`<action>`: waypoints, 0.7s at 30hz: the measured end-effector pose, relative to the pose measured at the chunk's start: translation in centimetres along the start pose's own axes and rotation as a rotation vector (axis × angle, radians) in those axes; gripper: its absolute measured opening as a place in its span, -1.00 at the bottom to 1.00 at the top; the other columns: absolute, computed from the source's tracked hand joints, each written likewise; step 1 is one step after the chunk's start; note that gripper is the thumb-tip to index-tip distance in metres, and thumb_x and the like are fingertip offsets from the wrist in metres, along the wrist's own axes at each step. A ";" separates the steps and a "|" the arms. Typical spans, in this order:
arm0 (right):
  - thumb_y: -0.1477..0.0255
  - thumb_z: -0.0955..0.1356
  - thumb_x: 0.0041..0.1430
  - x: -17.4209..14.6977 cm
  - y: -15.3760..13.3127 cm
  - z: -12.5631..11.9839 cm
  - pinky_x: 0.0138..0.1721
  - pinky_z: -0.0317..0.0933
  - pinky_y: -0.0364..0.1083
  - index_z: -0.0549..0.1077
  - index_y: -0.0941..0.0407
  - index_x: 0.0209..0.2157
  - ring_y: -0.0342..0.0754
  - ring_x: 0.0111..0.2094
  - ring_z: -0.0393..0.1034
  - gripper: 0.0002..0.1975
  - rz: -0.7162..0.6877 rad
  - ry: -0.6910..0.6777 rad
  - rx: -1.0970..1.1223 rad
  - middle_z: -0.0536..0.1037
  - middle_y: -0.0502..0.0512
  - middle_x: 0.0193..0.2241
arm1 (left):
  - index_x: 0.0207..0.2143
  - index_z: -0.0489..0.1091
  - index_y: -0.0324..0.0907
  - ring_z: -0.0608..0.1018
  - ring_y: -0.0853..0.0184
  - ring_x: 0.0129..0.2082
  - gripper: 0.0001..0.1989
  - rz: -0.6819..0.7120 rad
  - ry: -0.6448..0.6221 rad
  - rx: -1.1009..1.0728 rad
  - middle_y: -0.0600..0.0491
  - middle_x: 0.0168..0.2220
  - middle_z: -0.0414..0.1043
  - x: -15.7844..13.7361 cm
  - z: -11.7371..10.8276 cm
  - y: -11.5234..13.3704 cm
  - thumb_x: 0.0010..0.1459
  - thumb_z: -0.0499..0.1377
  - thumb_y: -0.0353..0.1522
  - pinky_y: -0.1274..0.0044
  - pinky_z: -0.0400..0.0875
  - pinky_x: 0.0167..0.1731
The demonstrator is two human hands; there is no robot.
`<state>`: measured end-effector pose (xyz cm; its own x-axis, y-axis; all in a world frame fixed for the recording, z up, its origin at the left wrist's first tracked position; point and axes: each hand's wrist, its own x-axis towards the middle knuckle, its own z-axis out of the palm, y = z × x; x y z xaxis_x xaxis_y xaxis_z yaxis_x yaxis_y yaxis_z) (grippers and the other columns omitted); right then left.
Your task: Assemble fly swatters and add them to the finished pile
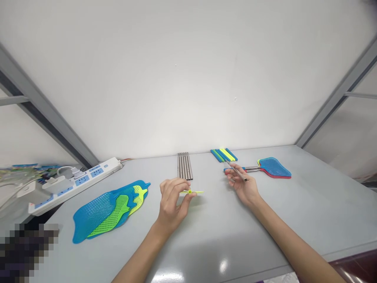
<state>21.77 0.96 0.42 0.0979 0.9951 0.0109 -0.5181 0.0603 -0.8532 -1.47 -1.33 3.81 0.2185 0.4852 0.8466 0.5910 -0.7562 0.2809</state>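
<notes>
Pinching: left hand (173, 199) clamped on yellow swatter head (199, 192), edge-on, between far and near edges of worktop (218, 224).
Swatter head: likely light, bendy; grip at socket (190, 192).
Metal tube (240, 174): gripped in right hand (246, 189), toward right edge; probably stiff, slick.

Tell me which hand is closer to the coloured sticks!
Right. The right hand is just in front of the sticks, slightly to the right; the left hand is farther away, in front and to their left.
</notes>
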 end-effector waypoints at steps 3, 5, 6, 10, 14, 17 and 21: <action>0.55 0.25 -0.21 -0.1 -0.2 0.3 -0.57 0.06 -0.16 0.29 0.06 -0.30 -0.11 -0.46 0.23 -0.68 0.003 0.007 -0.003 0.40 0.08 -0.34 | -0.41 0.15 -0.15 0.38 0.36 -0.36 -0.90 -0.050 -0.017 -0.023 0.07 -0.43 0.31 -0.3 0.3 0.2 0.00 0.06 -0.47 0.45 0.14 -0.29; 0.52 0.26 -0.16 -0.3 -0.4 0.5 -0.57 0.06 -0.16 0.29 0.07 -0.33 -0.11 -0.45 0.23 -0.75 0.012 0.007 0.010 0.41 0.09 -0.34 | -0.43 0.14 -0.15 0.37 0.36 -0.36 -0.92 -0.076 -0.032 -0.027 0.08 -0.43 0.30 -0.4 0.4 0.3 0.02 0.03 -0.48 0.45 0.12 -0.29; 0.50 0.27 -0.14 -0.3 -0.5 0.6 -0.57 0.06 -0.16 0.28 0.07 -0.34 -0.11 -0.45 0.23 -0.78 0.015 0.006 0.018 0.41 0.09 -0.35 | -0.43 0.14 -0.15 0.37 0.37 -0.36 -0.92 -0.082 -0.037 -0.026 0.08 -0.44 0.30 -0.5 0.5 0.3 0.03 0.02 -0.48 0.45 0.11 -0.30; 0.46 0.29 -0.10 -0.4 -0.6 0.7 -0.58 0.06 -0.18 0.29 0.08 -0.35 -0.13 -0.47 0.23 -0.82 0.028 -0.009 0.072 0.42 0.06 -0.39 | -0.43 0.15 -0.15 0.36 0.37 -0.37 -0.91 -0.089 -0.043 -0.033 0.09 -0.45 0.29 -0.5 0.4 0.5 0.03 0.02 -0.49 0.45 0.09 -0.31; 0.40 0.29 -0.04 -0.3 -0.5 0.7 -0.61 0.03 -0.20 0.33 0.08 -0.34 -0.18 -0.56 0.19 -0.84 0.005 -0.030 0.104 0.41 0.01 -0.54 | -0.43 0.15 -0.15 0.36 0.38 -0.39 -0.90 -0.082 -0.042 -0.076 0.10 -0.47 0.29 -0.5 0.4 0.6 0.01 0.04 -0.50 0.45 0.11 -0.32; 0.35 0.27 0.00 -0.2 -0.6 0.7 -0.64 0.02 -0.22 0.35 0.09 -0.29 -0.22 -0.63 0.13 -0.80 -0.043 -0.017 0.105 0.35 -0.05 -0.65 | -0.41 0.17 -0.16 0.35 0.39 -0.40 -0.87 -0.057 -0.012 -0.144 0.10 -0.47 0.27 -0.6 0.7 0.6 -0.01 0.07 -0.51 0.47 0.17 -0.33; 0.25 0.24 0.02 -0.1 -0.5 0.5 -0.68 -0.01 -0.24 0.36 0.09 -0.23 -0.25 -0.68 0.08 -0.71 -0.041 0.003 0.110 0.31 -0.06 -0.70 | -0.37 0.19 -0.17 0.34 0.40 -0.39 -0.82 -0.024 0.001 -0.230 0.09 -0.45 0.26 -1.0 1.0 0.7 -0.05 0.10 -0.53 0.50 0.24 -0.36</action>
<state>21.63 0.90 1.14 0.1237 0.9914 0.0426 -0.6041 0.1093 -0.7894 -0.53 -1.88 2.69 0.2055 0.5037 0.8391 0.4037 -0.8247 0.3962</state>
